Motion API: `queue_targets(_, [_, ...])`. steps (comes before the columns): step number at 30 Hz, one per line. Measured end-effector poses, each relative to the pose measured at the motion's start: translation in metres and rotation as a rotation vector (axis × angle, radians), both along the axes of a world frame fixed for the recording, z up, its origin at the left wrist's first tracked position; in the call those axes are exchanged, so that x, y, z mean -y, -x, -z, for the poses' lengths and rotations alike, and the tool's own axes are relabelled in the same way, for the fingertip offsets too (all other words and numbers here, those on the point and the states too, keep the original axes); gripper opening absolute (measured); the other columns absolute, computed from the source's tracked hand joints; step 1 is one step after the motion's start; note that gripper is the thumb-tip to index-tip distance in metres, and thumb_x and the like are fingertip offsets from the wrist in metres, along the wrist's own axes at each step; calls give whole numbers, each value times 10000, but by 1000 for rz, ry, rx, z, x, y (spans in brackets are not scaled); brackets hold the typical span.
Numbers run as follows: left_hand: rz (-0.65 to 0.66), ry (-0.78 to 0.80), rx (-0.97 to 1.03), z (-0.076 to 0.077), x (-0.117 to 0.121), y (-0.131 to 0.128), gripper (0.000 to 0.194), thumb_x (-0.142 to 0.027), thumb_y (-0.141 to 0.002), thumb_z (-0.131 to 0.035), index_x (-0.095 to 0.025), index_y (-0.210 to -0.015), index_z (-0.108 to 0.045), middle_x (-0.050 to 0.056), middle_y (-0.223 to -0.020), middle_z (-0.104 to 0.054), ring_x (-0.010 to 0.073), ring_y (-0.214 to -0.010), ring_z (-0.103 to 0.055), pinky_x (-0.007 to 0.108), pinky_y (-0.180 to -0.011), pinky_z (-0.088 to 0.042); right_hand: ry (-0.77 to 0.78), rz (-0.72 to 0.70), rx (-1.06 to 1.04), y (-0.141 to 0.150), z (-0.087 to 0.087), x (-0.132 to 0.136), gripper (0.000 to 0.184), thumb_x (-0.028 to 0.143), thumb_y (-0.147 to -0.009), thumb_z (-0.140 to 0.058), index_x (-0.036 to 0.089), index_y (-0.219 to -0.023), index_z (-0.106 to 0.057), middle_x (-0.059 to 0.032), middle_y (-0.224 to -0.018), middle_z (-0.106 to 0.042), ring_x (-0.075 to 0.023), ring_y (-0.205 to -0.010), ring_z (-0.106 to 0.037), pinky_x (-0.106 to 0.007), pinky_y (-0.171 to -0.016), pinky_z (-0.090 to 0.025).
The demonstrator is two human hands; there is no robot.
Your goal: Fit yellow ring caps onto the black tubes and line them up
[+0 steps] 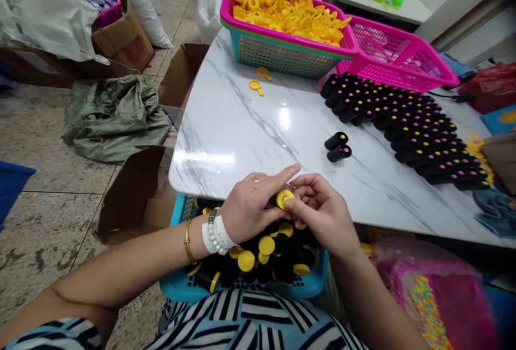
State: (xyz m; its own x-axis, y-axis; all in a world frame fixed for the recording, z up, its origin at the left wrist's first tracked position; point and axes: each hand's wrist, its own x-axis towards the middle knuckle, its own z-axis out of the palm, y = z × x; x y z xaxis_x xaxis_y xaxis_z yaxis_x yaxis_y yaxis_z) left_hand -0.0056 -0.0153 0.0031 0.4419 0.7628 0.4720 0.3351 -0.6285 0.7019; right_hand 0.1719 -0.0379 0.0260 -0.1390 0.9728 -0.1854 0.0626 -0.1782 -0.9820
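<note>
My left hand (252, 199) is closed around a small black tube with a yellow cap (285, 199); its body is mostly hidden by my fingers. From the other side my right hand (322, 213) pinches the same tube, thumb pressed on the cap's face. Below both hands a blue basket (171, 280) on my lap holds many more black tubes with yellow caps (266, 245). Ahead on the table, two black tubes (337, 145) lie side by side, one with a yellow tip and one with a pink tip.
Rows of black tubes (419, 124) lie on the marble-patterned table (242, 135) at right. Behind stands a pink-rimmed basket (290, 51) of yellow ring-shaped pieces, beside a pink basket (403, 54). Two yellow ring pieces (255, 87) lie before it. Open cardboard boxes (129, 199) stand left.
</note>
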Motion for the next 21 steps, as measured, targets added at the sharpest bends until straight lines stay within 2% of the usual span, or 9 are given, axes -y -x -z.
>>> queue_targets(2, [-1,14,-15,1,-3,-1,749,-304,-823,-700,-253,-1465,-318,17,-1057,-715,167,-965,-652,343,-903,-533,145,-61,-44,0,-3,-8,341,332,-791,-745,212,-1030,-532,60,-684,-554,-85,-508,-547,-181,-411,-457])
queue_targets(4, [-24,40,-35,1,-5,0,823,-297,-805,-715,-241,-1490,-263,23,-1066,-716,174,-966,-654,342,-886,-541,221,-147,-20,0,-7,-15,343,356,-802,-728,203,-1023,-515,65,-666,-546,-86,-492,-549,-176,-394,-461])
queue_targets(10, [-46,36,-31,8,-4,1,796,-311,-828,-691,-181,-1484,-259,48,-1081,-713,193,-1015,-633,367,-913,-501,240,-193,58,3,-9,-24,239,312,-858,-662,221,-978,-476,91,-627,-532,-62,-416,-507,-164,-382,-443])
queue_targets(14, [-34,-9,-58,7,-1,3,572,-316,-834,-679,-176,-1342,-457,65,-1050,-697,221,-966,-611,410,-889,-457,222,-253,-1,-3,-4,-21,234,324,-873,-651,219,-968,-464,90,-615,-543,-66,-402,-519,-166,-382,-439])
queue_targets(18, [64,34,-102,2,25,22,284,-270,-803,-656,-169,-1060,-589,57,-880,-661,219,-841,-569,381,-779,-458,162,-247,-130,-11,4,-18,248,378,-913,-597,205,-1034,-468,84,-580,-545,-72,-391,-518,-168,-377,-430])
queue_targets(19, [86,53,-127,2,34,28,248,-222,-776,-641,-174,-1015,-590,53,-857,-649,219,-826,-560,376,-762,-457,148,-236,-157,-12,7,-18,249,384,-922,-585,200,-1042,-469,80,-577,-549,-71,-391,-516,-164,-375,-423])
queue_targets(21, [89,81,-144,1,48,39,303,-209,-703,-642,-183,-998,-577,55,-867,-638,224,-815,-552,366,-733,-463,147,-234,-180,-11,11,-17,256,389,-923,-588,190,-1039,-476,72,-575,-560,-64,-387,-510,-151,-368,-406])
